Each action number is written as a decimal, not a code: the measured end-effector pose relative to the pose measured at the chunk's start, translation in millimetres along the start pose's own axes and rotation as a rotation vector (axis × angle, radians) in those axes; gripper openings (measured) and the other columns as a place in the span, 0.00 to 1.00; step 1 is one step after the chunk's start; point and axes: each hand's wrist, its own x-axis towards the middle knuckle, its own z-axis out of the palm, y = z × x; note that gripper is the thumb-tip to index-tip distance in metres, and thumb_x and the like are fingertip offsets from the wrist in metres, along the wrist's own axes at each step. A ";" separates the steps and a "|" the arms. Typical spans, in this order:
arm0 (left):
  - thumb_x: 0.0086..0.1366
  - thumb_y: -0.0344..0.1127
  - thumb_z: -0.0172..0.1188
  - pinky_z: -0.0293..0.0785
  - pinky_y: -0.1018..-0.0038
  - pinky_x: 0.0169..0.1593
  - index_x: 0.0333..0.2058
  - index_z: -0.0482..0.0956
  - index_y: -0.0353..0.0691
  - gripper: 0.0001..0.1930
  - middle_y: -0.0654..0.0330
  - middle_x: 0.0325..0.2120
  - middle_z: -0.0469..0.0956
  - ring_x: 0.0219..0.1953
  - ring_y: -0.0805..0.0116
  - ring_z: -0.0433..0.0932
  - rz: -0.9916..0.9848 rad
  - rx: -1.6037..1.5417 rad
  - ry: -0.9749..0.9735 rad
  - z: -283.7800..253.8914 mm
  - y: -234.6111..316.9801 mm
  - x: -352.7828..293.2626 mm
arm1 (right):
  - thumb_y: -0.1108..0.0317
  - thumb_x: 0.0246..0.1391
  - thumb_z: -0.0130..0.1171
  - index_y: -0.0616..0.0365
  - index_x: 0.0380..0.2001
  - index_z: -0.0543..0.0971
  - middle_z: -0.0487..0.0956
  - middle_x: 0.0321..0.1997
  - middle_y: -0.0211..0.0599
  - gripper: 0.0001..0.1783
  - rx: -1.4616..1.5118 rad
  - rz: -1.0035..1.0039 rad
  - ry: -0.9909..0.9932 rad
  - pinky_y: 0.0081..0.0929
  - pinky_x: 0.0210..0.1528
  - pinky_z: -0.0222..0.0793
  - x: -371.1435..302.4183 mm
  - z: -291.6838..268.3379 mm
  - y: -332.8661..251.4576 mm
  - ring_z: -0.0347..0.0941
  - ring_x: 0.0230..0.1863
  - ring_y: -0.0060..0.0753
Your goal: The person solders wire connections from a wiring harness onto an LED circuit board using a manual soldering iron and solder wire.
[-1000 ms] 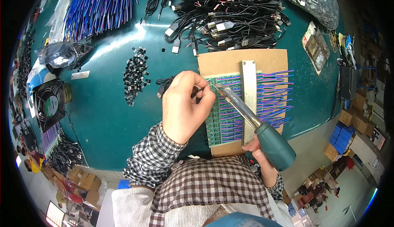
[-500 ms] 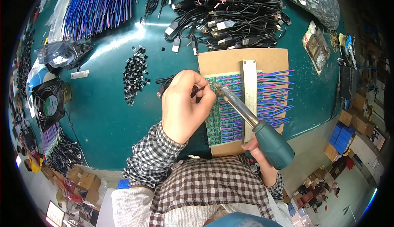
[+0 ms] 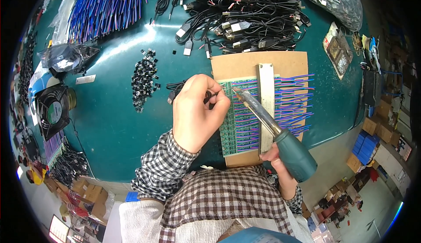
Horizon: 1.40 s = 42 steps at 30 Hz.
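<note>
In my right hand (image 3: 280, 168) is a soldering iron (image 3: 296, 155) with a green handle; its tip points up and left over the circuit boards. My left hand (image 3: 199, 111) is closed in a pinch on a black USB cable (image 3: 212, 97), whose end lies at the upper left edge of the boards. The green circuit boards (image 3: 229, 131) sit side by side in a panel on a brown cardboard sheet (image 3: 258, 61). Blue and pink wires (image 3: 294, 107) run from them to the right. A pale metal bar (image 3: 266, 107) lies across the wires.
Black USB cables (image 3: 245, 19) are heaped at the back. Small black connectors (image 3: 144, 80) form a pile left of my left hand. Blue wires (image 3: 105, 10) lie at the far left, above a fan (image 3: 53, 111). A tray of solder residue (image 3: 337, 52) rests at the right.
The soldering iron has shifted slightly to the right, its tip drawing away from my left fingertips. My left hand stays almost still with the cable.
</note>
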 end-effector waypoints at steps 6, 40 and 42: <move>0.50 0.20 0.58 0.61 0.87 0.23 0.24 0.70 0.33 0.05 0.65 0.23 0.69 0.20 0.86 0.63 0.001 0.005 0.010 1.3 0.2 -0.8 | 0.68 0.53 0.51 0.73 0.45 0.66 0.74 0.34 0.46 0.20 0.041 -0.053 -0.133 0.40 0.43 0.73 1.0 2.1 -4.1 0.74 0.39 0.42; 0.48 0.21 0.59 0.61 0.83 0.21 0.24 0.71 0.35 0.06 0.62 0.21 0.69 0.18 0.80 0.64 0.061 0.081 0.011 -0.8 6.2 -5.6 | 0.76 0.49 0.57 0.66 0.39 0.72 0.76 0.35 0.40 0.13 0.151 -0.028 -0.137 0.35 0.46 0.71 -1.2 -0.5 -1.0 0.74 0.40 0.36; 0.48 0.21 0.59 0.61 0.83 0.21 0.24 0.71 0.35 0.06 0.63 0.21 0.69 0.18 0.80 0.64 0.072 0.089 0.022 -0.2 4.3 -5.6 | 0.77 0.49 0.58 0.66 0.39 0.72 0.77 0.34 0.40 0.13 0.104 -0.042 -0.162 0.35 0.46 0.71 -0.3 -1.1 1.2 0.75 0.40 0.36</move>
